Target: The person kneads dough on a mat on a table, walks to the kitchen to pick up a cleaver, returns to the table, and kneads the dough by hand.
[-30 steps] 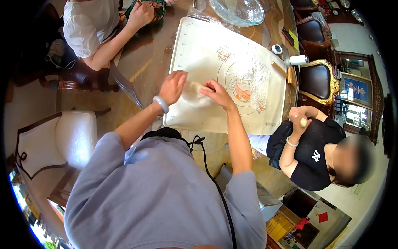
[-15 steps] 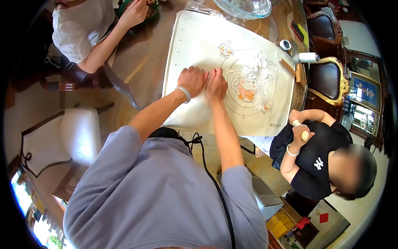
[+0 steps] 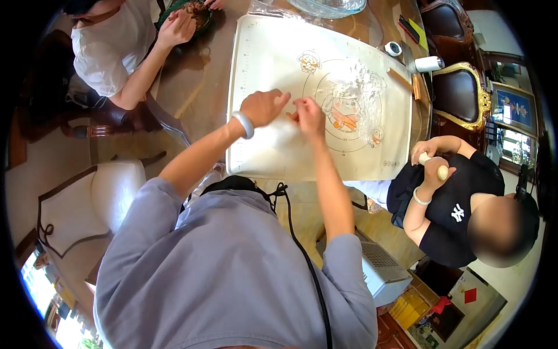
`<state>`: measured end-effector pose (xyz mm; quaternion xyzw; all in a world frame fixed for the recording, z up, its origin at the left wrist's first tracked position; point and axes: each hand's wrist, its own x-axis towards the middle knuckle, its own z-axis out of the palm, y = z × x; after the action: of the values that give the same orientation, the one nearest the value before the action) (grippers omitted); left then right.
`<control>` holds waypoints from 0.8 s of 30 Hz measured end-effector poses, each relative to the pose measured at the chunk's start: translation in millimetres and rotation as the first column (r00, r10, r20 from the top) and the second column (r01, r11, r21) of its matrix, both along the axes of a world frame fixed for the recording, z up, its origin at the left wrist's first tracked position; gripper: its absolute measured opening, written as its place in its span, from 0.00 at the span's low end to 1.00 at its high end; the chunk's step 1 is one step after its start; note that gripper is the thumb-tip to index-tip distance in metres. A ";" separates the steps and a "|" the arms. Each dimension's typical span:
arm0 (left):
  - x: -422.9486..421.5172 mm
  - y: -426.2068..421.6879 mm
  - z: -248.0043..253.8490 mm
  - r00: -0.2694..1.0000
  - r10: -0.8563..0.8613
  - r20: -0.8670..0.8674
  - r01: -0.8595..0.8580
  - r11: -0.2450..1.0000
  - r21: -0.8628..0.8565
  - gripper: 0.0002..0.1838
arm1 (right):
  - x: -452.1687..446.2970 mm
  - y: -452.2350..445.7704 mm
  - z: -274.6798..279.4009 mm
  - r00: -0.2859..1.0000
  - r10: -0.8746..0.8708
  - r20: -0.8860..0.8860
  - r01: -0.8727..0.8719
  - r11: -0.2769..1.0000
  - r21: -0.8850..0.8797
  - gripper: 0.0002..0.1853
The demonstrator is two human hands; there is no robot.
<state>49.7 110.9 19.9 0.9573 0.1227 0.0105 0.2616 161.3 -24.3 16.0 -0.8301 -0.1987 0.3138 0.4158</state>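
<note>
My left hand point(image 3: 264, 108), with a pale bangle at its wrist, is just above the left half of a cream printed mat point(image 3: 267, 46). Its fingers are curled under and pressed together, pointing to the right. A small gap separates it from my right hand point(image 3: 310, 116), whose fingers are bent inward in a pinch. Whatever either hand may hold is hidden behind the fingers and knuckles. White flour point(image 3: 363, 87) is scattered over the printed circles to the right of my hands.
A wooden stick point(image 3: 399, 78), a white cylinder point(image 3: 429, 64) and a glass bowl point(image 3: 328, 7) surround the mat. On the right, a person in black holds a pale rod of dough-like stuff point(image 3: 433, 164). Another person, upper left, reaches at a green bowl point(image 3: 195, 23) of filling.
My hands were pressed side by side on the mat and are now slightly apart and raised. The person on the right has lifted the pale rod a little.
</note>
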 end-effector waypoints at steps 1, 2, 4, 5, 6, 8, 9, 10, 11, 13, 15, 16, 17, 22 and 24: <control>-1.5 -15.3 -28.0 0.991 0.131 0.034 -0.131 0.991 -0.016 0.14 | -19.4 -1.2 5.3 0.982 -0.007 0.189 0.006 1.000 0.006 0.12; -3.6 -31.0 11.1 0.978 0.194 -0.077 -0.193 0.981 0.026 0.13 | -38.8 -4.6 2.9 0.843 0.117 0.526 -0.078 0.992 -0.097 0.09; -19.3 -50.1 3.8 0.938 0.196 0.285 -0.226 0.971 0.077 0.12 | -59.8 -8.4 1.6 0.734 -0.021 0.679 -0.047 0.995 0.083 0.08; -23.1 -50.2 -7.2 0.897 0.180 0.404 -0.212 0.977 0.034 0.11 | -56.7 -8.5 -2.5 0.659 -0.029 0.751 -0.095 0.988 0.121 0.08; -22.0 -46.9 -11.1 0.909 0.145 0.390 -0.180 0.982 0.053 0.10 | -51.8 -8.6 -7.8 0.579 -0.044 0.814 -0.143 0.978 0.154 0.09; -20.0 -44.2 -18.4 0.934 0.077 0.348 -0.108 0.991 0.072 0.10 | -48.8 -10.4 -16.8 0.481 -0.059 0.875 -0.199 0.964 0.174 0.10; -14.1 -42.2 -15.9 0.946 0.077 0.314 -0.118 0.987 0.113 0.10 | -42.3 -5.7 -19.4 0.456 -0.063 0.888 -0.214 0.961 0.178 0.10; -6.7 -40.4 -19.5 0.954 0.087 0.286 -0.126 0.984 0.123 0.10 | -34.8 0.4 -22.2 0.431 -0.069 0.900 -0.230 0.956 0.183 0.11; 0.4 -38.5 -25.9 0.962 0.096 0.257 -0.134 0.982 0.134 0.11 | -28.3 6.2 -26.5 0.426 -0.109 0.898 -0.229 0.947 0.223 0.12; 12.6 -33.2 -30.4 0.968 0.111 0.227 -0.152 0.973 0.172 0.15 | -20.5 10.3 -36.5 0.500 -0.063 0.864 -0.192 0.965 0.181 0.13; 22.9 -28.6 -31.6 0.992 0.102 0.068 -0.113 0.977 0.182 0.17 | -11.5 14.1 -44.5 0.539 -0.024 0.842 -0.169 0.976 0.136 0.14; 28.4 -26.1 -30.0 0.995 0.096 -0.010 -0.093 0.979 0.184 0.19 | -5.0 17.6 -47.3 0.539 -0.009 0.843 -0.162 0.980 0.114 0.14; 34.3 -23.1 -28.3 0.991 0.123 -0.048 -0.115 0.983 0.141 0.24 | 1.3 20.7 -49.9 0.538 0.006 0.843 -0.155 0.984 0.092 0.13; 50.4 -16.9 -9.0 0.917 0.182 -0.356 -0.201 0.979 -0.016 0.27 | 13.1 31.0 -45.4 0.653 0.097 0.751 -0.047 0.995 -0.088 0.09; 48.6 -12.8 -23.1 0.919 0.243 -0.310 -0.296 0.945 -0.139 0.25 | 19.6 27.9 -65.7 0.775 0.054 0.630 0.033 0.991 -0.126 0.10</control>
<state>98.3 98.1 -3.2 0.8941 0.2910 -0.1044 0.3240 181.0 3.6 -49.7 -0.9113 -0.3105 0.0318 0.2684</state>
